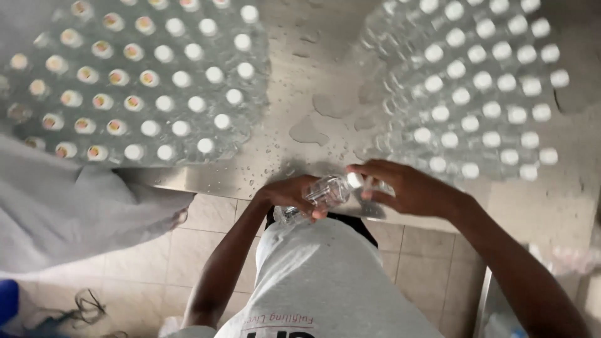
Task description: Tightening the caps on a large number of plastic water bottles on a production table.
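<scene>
Clear bottle [325, 191] between both hands

Wet steel lane [307, 94] open — bottle clusters [476, 81] flank it.

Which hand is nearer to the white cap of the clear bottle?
Right. The right hand covers the white cap with its fingers; the left hand grips the clear bottle lower down.
</scene>
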